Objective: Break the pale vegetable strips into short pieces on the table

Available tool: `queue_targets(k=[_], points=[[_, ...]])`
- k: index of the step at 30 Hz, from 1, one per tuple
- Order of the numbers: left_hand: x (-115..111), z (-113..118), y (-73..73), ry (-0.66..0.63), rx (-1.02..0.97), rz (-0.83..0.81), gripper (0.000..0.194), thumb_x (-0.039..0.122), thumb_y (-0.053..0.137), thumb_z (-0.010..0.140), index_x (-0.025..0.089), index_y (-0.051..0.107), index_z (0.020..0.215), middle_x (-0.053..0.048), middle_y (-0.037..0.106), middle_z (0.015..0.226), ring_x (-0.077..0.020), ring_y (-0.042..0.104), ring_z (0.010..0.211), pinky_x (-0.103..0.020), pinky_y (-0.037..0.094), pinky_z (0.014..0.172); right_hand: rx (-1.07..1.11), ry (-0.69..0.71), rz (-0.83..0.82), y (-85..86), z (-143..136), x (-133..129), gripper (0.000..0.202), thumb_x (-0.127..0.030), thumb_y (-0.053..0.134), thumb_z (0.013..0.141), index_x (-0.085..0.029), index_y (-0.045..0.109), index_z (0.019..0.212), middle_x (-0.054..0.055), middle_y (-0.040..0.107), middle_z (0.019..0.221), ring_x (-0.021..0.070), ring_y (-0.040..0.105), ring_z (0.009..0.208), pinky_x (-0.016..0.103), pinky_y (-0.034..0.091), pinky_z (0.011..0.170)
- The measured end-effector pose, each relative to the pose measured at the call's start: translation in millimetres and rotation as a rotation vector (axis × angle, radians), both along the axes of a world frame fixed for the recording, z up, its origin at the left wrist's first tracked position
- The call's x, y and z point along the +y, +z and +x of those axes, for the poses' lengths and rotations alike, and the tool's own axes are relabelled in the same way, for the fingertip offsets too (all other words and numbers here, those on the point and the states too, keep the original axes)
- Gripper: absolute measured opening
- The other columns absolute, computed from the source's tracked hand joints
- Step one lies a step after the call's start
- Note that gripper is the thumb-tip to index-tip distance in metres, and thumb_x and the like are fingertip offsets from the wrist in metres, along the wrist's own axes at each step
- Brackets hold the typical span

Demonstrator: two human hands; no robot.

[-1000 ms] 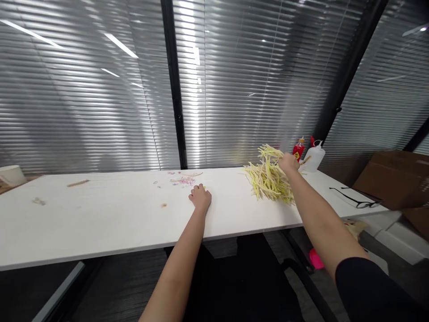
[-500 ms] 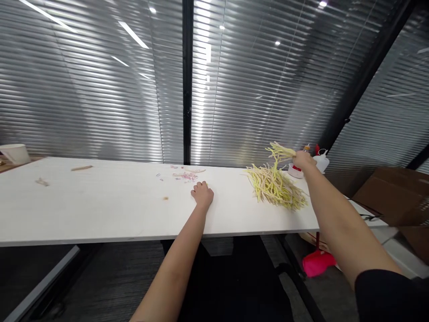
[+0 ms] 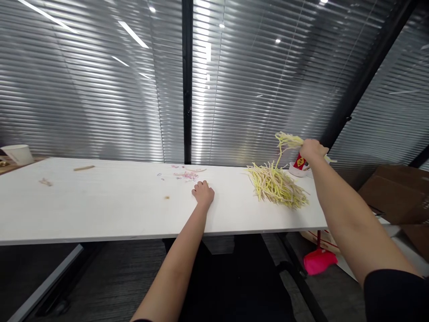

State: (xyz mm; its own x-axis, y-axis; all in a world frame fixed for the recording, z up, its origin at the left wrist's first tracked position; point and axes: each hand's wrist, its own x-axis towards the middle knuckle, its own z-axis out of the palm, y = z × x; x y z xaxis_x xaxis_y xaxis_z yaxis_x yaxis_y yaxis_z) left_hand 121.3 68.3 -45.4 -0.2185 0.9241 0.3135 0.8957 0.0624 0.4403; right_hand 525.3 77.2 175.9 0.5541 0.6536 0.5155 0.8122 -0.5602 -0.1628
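Note:
My right hand (image 3: 313,147) is closed around a bunch of long, thin, pale yellow-green strands (image 3: 288,140), raised above the right part of the white table. The bunch's ends stick out to the left of the fist, and some show at its right side. One strand hangs down toward a loose pile of the same strands (image 3: 276,185) on the table. My left hand (image 3: 203,193) rests on the table with its fingers curled; whether anything is inside is hidden. Just beyond it lie scattered small pink and purplish loops (image 3: 187,174), resembling rubber bands.
A tan strip (image 3: 83,168) and a small pale scrap (image 3: 45,182) lie on the left of the white table (image 3: 110,210). A white container (image 3: 296,170) with a red item stands behind my right forearm. Blinds line the back; a cup (image 3: 18,154) is far left, cardboard boxes (image 3: 395,192) right.
My right hand has risen and moved right with the bunch of strands, drawing it farther off the pile. My left hand has stayed in place.

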Motion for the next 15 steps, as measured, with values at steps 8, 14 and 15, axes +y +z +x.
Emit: queue_targets(k=[8, 14, 15], points=[[0, 0, 1.9, -0.005, -0.024, -0.009, 0.029, 0.022, 0.047, 0.082, 0.017, 0.054, 0.110, -0.017, 0.052, 0.115, -0.0312, 0.045, 0.110, -0.043, 0.029, 0.089, 0.089, -0.038, 0.165, 23.7, -7, -16, 0.032, -0.022, 0.052, 0.088, -0.011, 0.061, 0.117, 0.026, 0.059, 0.111, 0.0286, 0.057, 0.105, 0.042, 0.035, 0.079], [-5, 2, 5.0, 0.009, -0.077, 0.121, 0.033, 0.028, 0.046, 0.086, 0.017, 0.055, 0.116, -0.019, 0.052, 0.122, -0.0345, 0.044, 0.113, -0.050, 0.029, 0.092, 0.078, 0.138, 0.206, 50.1, -27, -23, 0.036, -0.028, 0.046, 0.093, -0.005, 0.059, 0.118, 0.028, 0.058, 0.112, 0.0272, 0.057, 0.102, 0.038, 0.038, 0.078], [-6, 3, 5.9, -0.016, -0.095, 0.189, 0.035, 0.032, 0.044, 0.088, 0.018, 0.054, 0.118, -0.019, 0.050, 0.125, -0.0351, 0.043, 0.116, -0.052, 0.028, 0.093, 0.062, 0.192, 0.196, 51.9, -32, -22, 0.035, -0.028, 0.047, 0.092, -0.006, 0.060, 0.116, 0.027, 0.060, 0.109, 0.0266, 0.058, 0.100, 0.037, 0.039, 0.078]])
